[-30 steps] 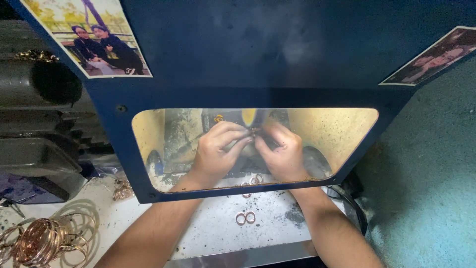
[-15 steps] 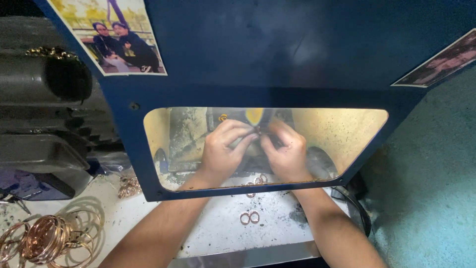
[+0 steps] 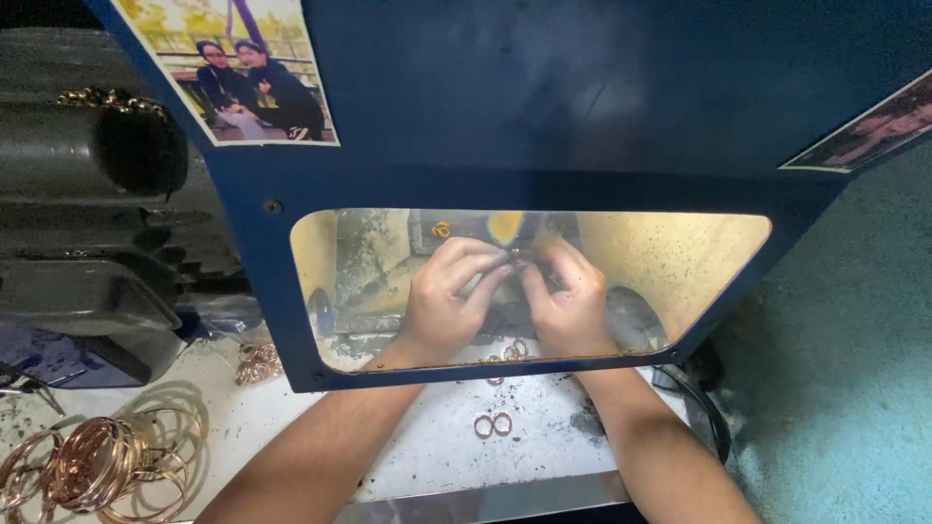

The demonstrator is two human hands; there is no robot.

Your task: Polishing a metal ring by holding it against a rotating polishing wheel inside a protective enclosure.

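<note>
- Behind the blue shield's [image 3: 544, 116] see-through window [image 3: 680, 262], the left hand [image 3: 445, 296] and right hand [image 3: 568, 301] meet, fingertips pinched on one small ring [image 3: 513, 256].
- Below the window, two copper rings [image 3: 492, 424] lie on the white table [image 3: 427, 456].
- Far left of the shield, copper bangles [image 3: 92, 466] sit piled.

A small metal piece [image 3: 513, 256], apparently a ring, sits pinched between the fingertips of both hands behind the yellowed window. It is too small and blurred to tell its tilt.
</note>
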